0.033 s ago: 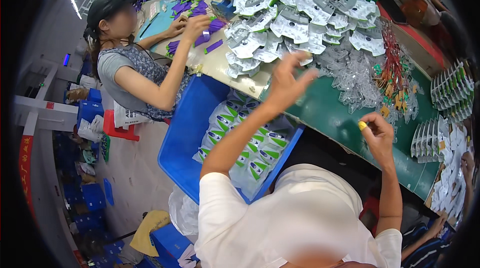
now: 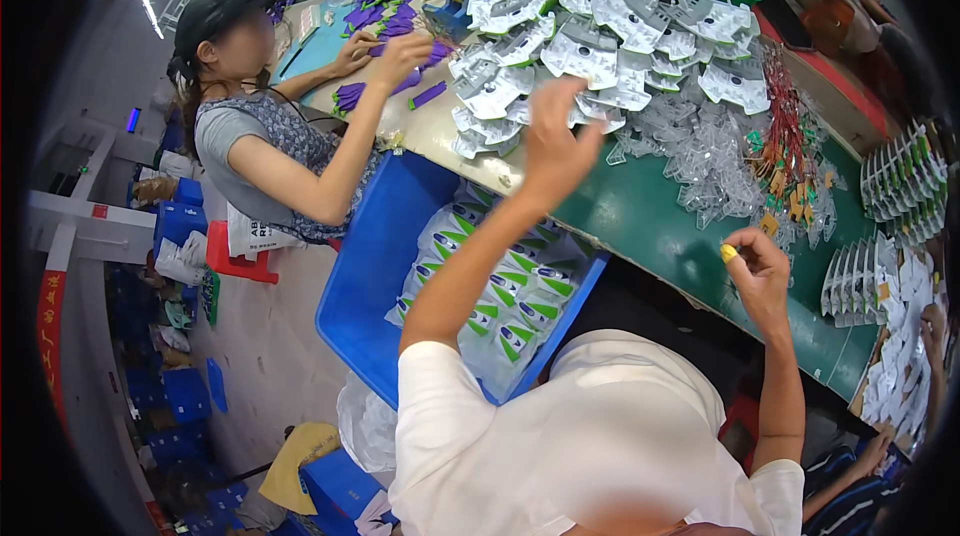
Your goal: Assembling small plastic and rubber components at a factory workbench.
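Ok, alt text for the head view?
A person's left hand is at a pile of grey-white plastic housings; the right hand is over a green workbench near clear plastic parts. A blue bin holds green-and-white units; left, a co-worker works amid purple parts.

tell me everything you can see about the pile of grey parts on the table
The pile of grey parts holds many light grey, apparently hard plastic pieces with notched, pronged edges. Several show a dark round spot; some have green edging. They overlap loosely at different angles on the table, with clear parts bordering the pile. The left hand is at its near edge; contact is unclear.
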{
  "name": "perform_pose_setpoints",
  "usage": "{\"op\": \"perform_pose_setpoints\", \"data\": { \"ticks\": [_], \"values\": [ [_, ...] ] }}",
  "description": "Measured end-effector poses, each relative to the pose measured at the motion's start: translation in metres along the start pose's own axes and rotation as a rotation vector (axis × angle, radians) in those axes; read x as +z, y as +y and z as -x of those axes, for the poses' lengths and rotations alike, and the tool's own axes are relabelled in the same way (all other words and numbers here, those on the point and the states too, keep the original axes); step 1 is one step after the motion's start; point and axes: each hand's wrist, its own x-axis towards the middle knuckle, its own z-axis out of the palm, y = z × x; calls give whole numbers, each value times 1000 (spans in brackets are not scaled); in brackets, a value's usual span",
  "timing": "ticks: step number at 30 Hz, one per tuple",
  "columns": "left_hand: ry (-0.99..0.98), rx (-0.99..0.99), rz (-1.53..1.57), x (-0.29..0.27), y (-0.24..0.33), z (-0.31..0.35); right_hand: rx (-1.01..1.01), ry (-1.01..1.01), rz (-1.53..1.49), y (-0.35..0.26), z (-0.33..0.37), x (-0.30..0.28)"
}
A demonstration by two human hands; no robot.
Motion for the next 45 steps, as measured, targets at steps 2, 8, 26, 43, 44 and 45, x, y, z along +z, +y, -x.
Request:
{"op": "perform_pose_setpoints", "data": {
  "ticks": [2, 8, 26, 43, 44, 45],
  "values": [
    [126, 101, -394, -13, -25, -36, -10, -3, 43, 0, 5, 3],
    [47, 14, -556, -21, -72, -67, -111, -15, 135, 0, 15, 13],
    [-413, 380, -114, 29, 110, 162, -144, -37, 318, 5, 31, -16],
    [-278, 54, 111, 78, 70, 77, -493, -244, 799, 20, 26, 11],
    [-274, 29, 113, 86, 69, 74, -478, -229, 793, 19, 27, 12],
    [-269, 30, 111, 94, 69, 72, -463, -216, 787, 18, 27, 12]
  ]
}}
